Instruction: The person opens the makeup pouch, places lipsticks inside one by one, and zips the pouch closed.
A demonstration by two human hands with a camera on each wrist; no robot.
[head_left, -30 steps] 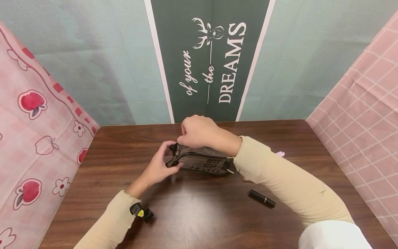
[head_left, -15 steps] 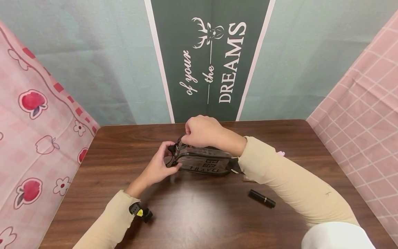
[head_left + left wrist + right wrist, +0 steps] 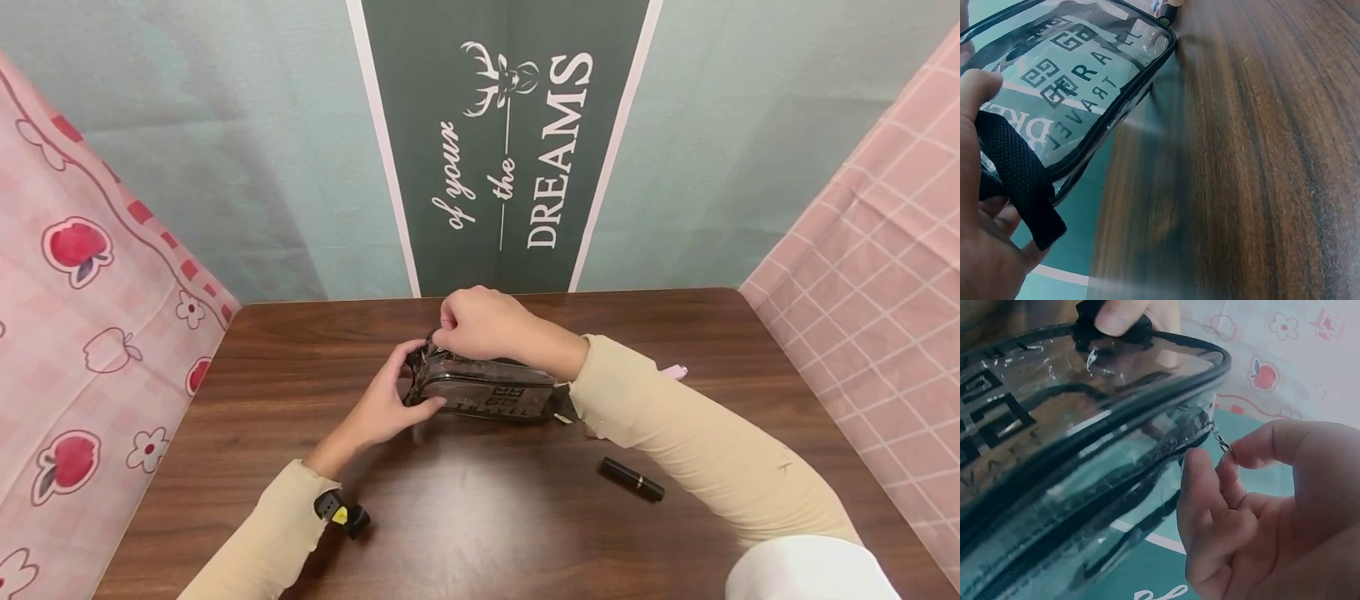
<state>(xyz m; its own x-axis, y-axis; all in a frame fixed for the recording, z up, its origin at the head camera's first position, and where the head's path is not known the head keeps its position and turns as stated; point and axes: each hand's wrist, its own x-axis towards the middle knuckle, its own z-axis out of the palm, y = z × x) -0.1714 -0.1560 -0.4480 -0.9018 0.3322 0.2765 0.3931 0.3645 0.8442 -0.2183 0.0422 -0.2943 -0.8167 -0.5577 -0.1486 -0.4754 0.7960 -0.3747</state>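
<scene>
A see-through toiletry bag with black piping and TRAVEL lettering stands at the middle of the table's far half. My left hand grips its left end, thumb on the front face and fingers behind. In the left wrist view a black strap loops out beside that hand. Above the bag's left top corner, my right hand is bent over. The right wrist view shows its thumb and forefinger pinching a small metal zipper pull at the end of the black zipper.
A black tube with a gold band lies on the wooden table, right of the bag. Beyond the right sleeve a pink object peeks out. Patterned cloths hang around the table's left, back and right sides.
The right hand shifted slightly right, then came back a little left and lower. The bag's upper left end has bent slightly with it; the left hand keeps its grip with the thumb slightly farther along.
</scene>
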